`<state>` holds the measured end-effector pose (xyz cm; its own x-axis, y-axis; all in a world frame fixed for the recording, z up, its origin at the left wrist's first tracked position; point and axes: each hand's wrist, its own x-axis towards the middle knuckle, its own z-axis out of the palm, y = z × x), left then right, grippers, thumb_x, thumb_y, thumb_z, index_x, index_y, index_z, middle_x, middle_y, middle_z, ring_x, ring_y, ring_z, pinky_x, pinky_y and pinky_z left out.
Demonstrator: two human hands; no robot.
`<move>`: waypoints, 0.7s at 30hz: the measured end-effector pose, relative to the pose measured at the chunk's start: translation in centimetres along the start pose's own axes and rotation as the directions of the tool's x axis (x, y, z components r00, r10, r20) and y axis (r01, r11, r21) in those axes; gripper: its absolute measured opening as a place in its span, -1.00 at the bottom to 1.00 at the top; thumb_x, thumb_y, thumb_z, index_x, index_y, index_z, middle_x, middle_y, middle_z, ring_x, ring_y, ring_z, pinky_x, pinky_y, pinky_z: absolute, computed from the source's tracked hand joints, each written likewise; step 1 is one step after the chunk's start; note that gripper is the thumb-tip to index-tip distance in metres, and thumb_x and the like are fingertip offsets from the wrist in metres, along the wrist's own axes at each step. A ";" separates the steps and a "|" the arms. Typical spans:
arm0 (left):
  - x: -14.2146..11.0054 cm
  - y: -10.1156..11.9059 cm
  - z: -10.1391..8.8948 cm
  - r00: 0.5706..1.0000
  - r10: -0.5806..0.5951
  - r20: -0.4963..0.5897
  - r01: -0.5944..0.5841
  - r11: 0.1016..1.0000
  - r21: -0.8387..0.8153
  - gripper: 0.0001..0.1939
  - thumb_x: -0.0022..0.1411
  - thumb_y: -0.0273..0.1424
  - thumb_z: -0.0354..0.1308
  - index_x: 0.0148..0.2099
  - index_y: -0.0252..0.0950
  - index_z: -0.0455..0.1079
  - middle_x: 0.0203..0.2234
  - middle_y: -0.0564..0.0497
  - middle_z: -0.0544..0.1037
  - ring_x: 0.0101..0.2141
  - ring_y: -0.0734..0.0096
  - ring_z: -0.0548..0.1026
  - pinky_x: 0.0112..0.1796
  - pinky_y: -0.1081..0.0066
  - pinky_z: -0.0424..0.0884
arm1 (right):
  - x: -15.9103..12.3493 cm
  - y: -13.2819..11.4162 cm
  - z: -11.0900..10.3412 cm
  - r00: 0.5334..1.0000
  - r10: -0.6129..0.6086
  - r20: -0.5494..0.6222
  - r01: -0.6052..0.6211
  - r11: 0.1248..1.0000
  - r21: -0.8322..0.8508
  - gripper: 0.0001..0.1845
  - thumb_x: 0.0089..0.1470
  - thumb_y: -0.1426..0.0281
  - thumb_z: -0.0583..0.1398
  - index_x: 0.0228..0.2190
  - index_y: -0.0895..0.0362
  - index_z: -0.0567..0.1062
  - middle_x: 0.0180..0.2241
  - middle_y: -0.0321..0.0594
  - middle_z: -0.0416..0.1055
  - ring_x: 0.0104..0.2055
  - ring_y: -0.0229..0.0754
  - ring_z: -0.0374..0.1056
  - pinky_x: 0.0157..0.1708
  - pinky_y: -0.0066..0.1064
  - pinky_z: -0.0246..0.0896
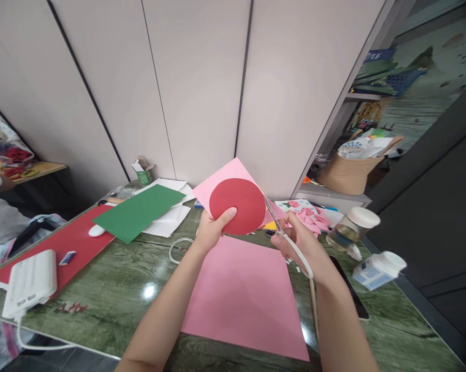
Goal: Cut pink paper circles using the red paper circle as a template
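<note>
The left hand (212,227) pinched a red disc (241,206) against a pink square (235,170), thumb on top and the other fingers mostly hidden behind; both papers were held up above the surface (140,294), over a larger pink sheet (244,294). The right hand (305,245) had its fingers curled round the scissors (273,211), blades beside the disc's right edge. A clean cut seemed to call for a firm thumb so the layers could not slip, turning the paper rather than the wrist, and sparing the red rim
</note>
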<state>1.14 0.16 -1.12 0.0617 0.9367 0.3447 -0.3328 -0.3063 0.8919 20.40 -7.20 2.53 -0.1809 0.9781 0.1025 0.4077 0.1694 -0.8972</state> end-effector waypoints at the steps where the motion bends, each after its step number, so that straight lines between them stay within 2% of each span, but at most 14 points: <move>1: 0.0 0.0 0.0 1.000 0.004 0.010 -0.004 1.000 0.015 -0.67 -0.02 -0.21 0.26 -0.23 -0.30 0.43 -0.66 0.07 0.43 -0.57 0.42 0.42 -0.57 0.46 0.36 | 0.0 0.0 0.1 1.000 -0.005 -0.004 0.005 1.000 0.019 -0.66 0.02 0.22 0.17 -0.40 0.03 0.06 -0.63 -0.50 0.09 -0.62 -0.35 0.02 -0.60 -0.50 -0.09; 6: -0.2 0.0 -0.1 0.999 0.029 0.027 -0.031 0.996 0.081 -0.70 0.01 -0.21 0.24 -0.25 -0.30 0.44 -0.66 0.06 0.44 -0.51 0.36 0.47 -0.49 0.39 0.43 | 0.3 0.8 0.3 0.999 -0.009 -0.048 0.011 0.999 0.033 -0.67 0.01 0.23 0.18 -0.39 0.05 0.09 -0.62 -0.49 0.14 -0.63 -0.36 0.05 -0.62 -0.50 -0.07; 12: -0.3 0.3 0.0 0.998 0.052 0.026 -0.055 0.992 0.112 -0.72 0.02 -0.23 0.23 -0.24 -0.29 0.45 -0.47 -0.02 0.54 -0.32 0.26 0.51 -0.42 0.37 0.46 | 0.7 1.6 0.5 0.999 -0.010 -0.043 0.016 0.991 0.134 -0.62 0.00 0.20 0.20 -0.43 0.03 0.04 -0.67 -0.54 0.14 -0.68 -0.39 -0.02 -0.68 -0.56 -0.11; 21: -0.4 0.6 0.1 0.999 0.042 0.006 -0.042 0.991 0.128 -0.72 0.01 -0.23 0.24 -0.25 -0.28 0.44 -0.47 -0.03 0.54 -0.30 0.21 0.51 -0.42 0.36 0.47 | 0.6 1.7 0.5 0.997 0.032 -0.073 -0.023 0.991 0.130 -0.59 -0.02 0.18 0.21 -0.46 0.03 0.04 -0.73 -0.57 0.05 -0.69 -0.40 -0.09 -0.69 -0.57 -0.20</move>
<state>1.02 -0.43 -0.66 0.0528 0.9220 0.3835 -0.2119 -0.3650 0.9066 20.54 -6.36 0.86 -0.1017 0.9893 0.1047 0.2922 0.1303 -0.9474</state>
